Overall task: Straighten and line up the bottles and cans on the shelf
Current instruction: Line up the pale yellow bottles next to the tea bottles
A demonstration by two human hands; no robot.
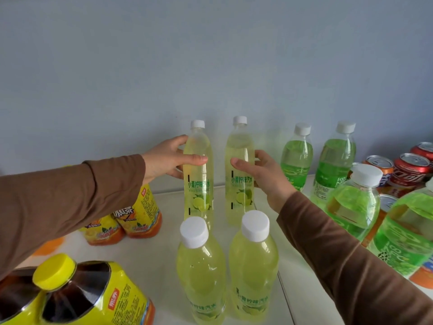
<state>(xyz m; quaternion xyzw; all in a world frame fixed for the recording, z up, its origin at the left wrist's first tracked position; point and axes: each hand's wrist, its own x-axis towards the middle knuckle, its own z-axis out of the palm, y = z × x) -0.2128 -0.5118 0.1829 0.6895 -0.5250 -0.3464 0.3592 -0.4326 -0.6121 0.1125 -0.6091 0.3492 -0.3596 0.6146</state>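
Pale yellow lime soda fills four clear bottles standing upright in two rows on the white shelf (161, 252), each with a white cap. The left hand (164, 160) grips the back left bottle (198, 170) on its upper body, thumb across the front and fingers curled round the far side. The right hand (264, 174) grips the back right bottle (239, 170) the same way, thumb on the front and fingers wrapped behind it. Both back bottles stand near the grey-blue wall (210, 55), just beside each other with a narrow gap between them. The front left bottle (200, 273) and front right bottle (254, 266) stand closer to the camera, each in line with the one behind it. Brown sleeves (70, 202) cover both forearms.

To the right, four green soda bottles (296, 158) with white caps stand upright in two loose rows. Beyond them, red and orange cans (412, 167) sit close together at the shelf's right edge. To the left, yellow-labelled iced tea bottles (140, 216) stand behind the left forearm, and a large one with a yellow cap (77, 294) fills the lower left corner.
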